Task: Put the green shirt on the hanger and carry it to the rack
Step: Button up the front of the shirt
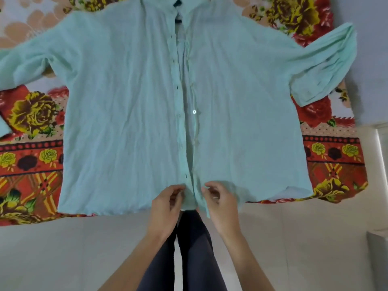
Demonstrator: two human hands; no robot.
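The pale green shirt (pixel 130 101) lies spread flat, front up, on a bed, sleeves out to both sides and collar at the far end. Its front is unbuttoned, with a narrow gap down the middle. My left hand (pixel 165 204) pinches the bottom of the left placket at the hem. My right hand (pixel 220 204) pinches the bottom of the right placket beside it. A dark piece (pixel 178 11) shows inside the collar opening; I cannot tell whether it is a hanger. No rack is in view.
A red floral bedspread (pixel 33 156) covers the bed under the shirt. The bed's near edge runs just above my wrists. Pale floor tiles (pixel 63 259) and my dark trouser legs (pixel 193 248) lie below. A wall (pixel 373 59) stands at the right.
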